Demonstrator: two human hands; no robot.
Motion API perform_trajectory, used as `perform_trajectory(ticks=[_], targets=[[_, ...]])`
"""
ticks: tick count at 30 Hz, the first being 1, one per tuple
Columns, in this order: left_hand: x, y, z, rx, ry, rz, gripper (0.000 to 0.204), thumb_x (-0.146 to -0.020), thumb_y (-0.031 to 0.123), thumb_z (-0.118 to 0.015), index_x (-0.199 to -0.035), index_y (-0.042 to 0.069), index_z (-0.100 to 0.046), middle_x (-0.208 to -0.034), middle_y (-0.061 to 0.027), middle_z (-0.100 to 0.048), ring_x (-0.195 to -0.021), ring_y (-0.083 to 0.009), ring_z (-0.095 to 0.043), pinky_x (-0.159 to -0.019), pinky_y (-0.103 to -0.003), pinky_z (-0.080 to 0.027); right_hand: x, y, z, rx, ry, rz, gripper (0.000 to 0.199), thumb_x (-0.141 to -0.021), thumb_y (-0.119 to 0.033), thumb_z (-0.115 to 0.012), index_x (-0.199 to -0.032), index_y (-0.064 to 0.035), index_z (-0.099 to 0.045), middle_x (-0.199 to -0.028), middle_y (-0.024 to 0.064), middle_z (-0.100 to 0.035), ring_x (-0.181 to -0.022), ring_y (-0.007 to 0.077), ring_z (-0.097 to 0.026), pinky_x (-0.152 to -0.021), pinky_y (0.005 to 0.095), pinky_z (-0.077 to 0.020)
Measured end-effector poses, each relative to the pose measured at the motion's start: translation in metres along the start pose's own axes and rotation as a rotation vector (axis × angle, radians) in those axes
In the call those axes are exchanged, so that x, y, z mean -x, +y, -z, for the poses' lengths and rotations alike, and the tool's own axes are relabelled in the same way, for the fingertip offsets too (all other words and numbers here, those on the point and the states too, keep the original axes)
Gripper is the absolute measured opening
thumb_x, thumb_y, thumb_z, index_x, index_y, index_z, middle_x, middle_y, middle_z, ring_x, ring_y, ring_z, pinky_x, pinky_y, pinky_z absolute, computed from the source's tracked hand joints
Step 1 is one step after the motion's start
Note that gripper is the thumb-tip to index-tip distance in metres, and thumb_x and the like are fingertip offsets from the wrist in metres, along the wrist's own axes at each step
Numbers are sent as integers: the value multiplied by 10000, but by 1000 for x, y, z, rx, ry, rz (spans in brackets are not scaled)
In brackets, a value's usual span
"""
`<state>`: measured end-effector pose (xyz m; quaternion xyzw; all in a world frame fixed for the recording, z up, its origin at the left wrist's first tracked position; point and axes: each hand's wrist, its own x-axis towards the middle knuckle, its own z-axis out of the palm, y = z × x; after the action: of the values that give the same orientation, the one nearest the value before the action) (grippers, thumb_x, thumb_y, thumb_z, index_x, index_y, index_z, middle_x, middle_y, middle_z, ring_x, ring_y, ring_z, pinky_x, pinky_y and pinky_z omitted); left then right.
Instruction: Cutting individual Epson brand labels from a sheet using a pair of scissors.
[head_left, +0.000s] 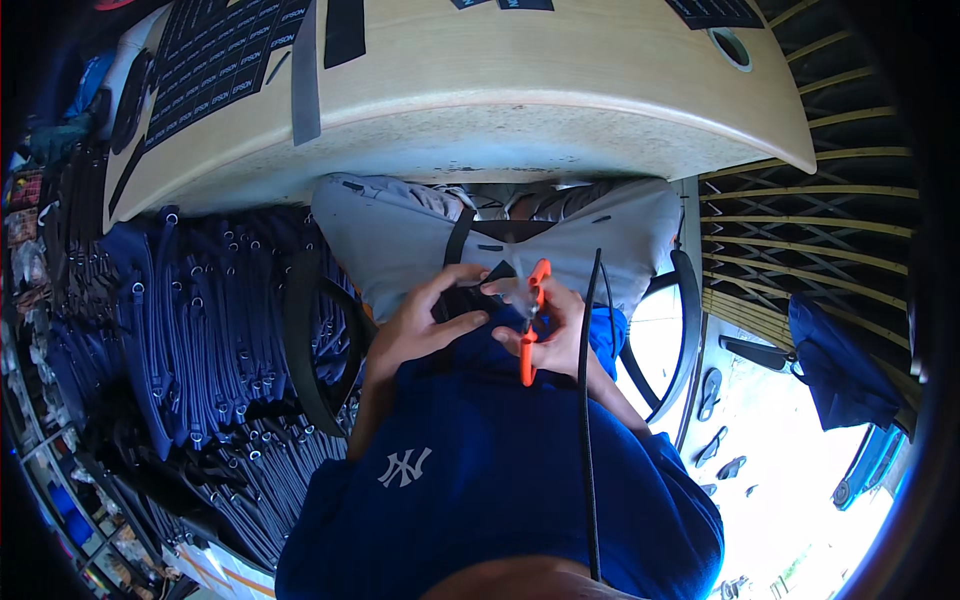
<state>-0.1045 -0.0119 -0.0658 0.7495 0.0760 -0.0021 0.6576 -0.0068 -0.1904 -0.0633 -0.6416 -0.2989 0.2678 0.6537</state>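
While left hand [425, 325] pinches black strap [478, 285] — right hand [560, 335] holds orange snips [530, 330].

Smooth pale wooden table [520, 90]; matt grey cloth bag [420, 235]; glossy orange plastic scissor handles [531, 320]; black woven strap [458, 240].

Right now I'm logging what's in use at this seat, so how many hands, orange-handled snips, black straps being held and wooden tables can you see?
hands: 2 (left hand, right hand)
orange-handled snips: 1, in the right hand
black strap: 1, held by the left hand
wooden table: 1
Total: 5
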Motion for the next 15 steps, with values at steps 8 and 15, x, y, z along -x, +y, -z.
perform_trajectory(ticks=[8,15], targets=[[-6,0,-13,166,78,187,115,-892,107,-595,-891,-8,-582,-657,37,-492,-577,-7,-412,-487,-197,-322,0,5,12,-163,168,-2,373,-703,-77,-760,-977,1,-519,-943,114,-667,-715,106,-588,-665,217,-447],[-21,40,6,1,338,137,203,-911,138,-574,-762,8,-525,-576,67,-413,-546,0,-338,-459,-205,-258,26,-10,42,-29,-56,-233,566,-733,-428,-717,-1003,8,-476,-700,5,-484,-610,72,-459,-561,223,-374]])
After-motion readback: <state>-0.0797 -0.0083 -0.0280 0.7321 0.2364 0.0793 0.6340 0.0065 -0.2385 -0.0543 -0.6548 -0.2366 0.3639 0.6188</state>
